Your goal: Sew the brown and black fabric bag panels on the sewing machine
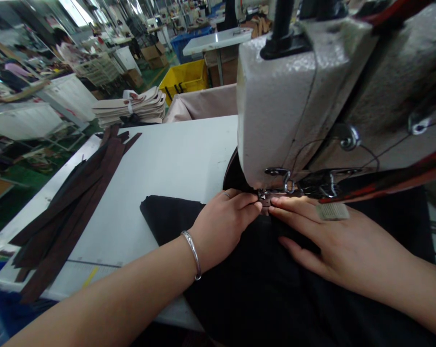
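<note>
Black cloth (247, 284) is closest to you, spread from the bottom edge up to the foot (263, 196) and on to the right behind your right hand. One blunt corner points up-left on the surface (178, 159); full outline is hidden, so can't call its long axis. A dark curved piece (235, 176) shows just behind the foot; can't tell if it's the same cloth.

Your left hand (223, 224): forearm in from lower left, palm down, fingers bunched and pointing right, tips just beside the foot. Can't tell if they pinch the cloth or only press it. Bracelet (192, 254) on the wrist, ring (225, 194) on one finger.

Your right hand (322, 233): forearm in from lower right, palm down, fingers flat and stretched left to the foot, thumb apart and lower, no grip. Beige strip (333, 211) across a finger.

Machine head (293, 106) stands over the foot, dark thread running down its front. Brown and black strips (80, 207) lie at the left of the surface, long axis lower left to upper right.

Beyond: cream stack (131, 107), yellow bin (187, 79), white table (218, 39), cartons (155, 54).
</note>
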`<act>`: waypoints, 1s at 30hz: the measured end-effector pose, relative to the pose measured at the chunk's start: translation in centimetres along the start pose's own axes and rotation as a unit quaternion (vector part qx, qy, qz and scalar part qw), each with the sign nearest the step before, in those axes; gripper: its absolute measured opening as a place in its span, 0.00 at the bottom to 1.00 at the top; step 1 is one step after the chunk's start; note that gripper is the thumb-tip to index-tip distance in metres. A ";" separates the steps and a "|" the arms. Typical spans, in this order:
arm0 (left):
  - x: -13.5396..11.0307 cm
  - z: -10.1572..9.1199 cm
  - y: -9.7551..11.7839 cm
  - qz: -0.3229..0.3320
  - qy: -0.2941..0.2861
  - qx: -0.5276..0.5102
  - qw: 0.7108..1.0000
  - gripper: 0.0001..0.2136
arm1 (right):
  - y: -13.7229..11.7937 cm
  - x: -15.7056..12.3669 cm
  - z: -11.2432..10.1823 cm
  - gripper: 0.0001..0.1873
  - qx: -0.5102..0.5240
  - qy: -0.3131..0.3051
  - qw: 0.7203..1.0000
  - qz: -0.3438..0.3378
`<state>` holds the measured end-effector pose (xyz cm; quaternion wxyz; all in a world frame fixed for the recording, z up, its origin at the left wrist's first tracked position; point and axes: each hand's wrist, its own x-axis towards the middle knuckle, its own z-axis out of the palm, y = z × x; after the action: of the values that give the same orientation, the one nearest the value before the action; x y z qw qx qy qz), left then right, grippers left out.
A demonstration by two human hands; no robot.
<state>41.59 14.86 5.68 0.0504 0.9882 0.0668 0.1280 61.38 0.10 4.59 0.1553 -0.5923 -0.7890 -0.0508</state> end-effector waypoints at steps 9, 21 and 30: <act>-0.4 -0.1 -0.6 0.014 -0.014 0.017 1.000 0.15 | 0.7 -0.3 -0.3 0.15 0.042 0.014 0.999 -0.030; -0.6 -0.6 -0.7 0.054 -0.087 0.061 0.993 0.19 | 1.0 -0.3 -0.6 0.15 0.066 0.001 0.997 -0.045; -0.4 -0.6 -0.6 0.037 -0.072 0.020 0.997 0.17 | 0.6 -0.6 0.1 0.26 0.010 -0.002 1.000 -0.025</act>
<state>41.02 15.44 6.14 0.0309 0.9975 0.0291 0.0569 62.06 -0.23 4.23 0.1585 -0.5712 -0.8041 -0.0453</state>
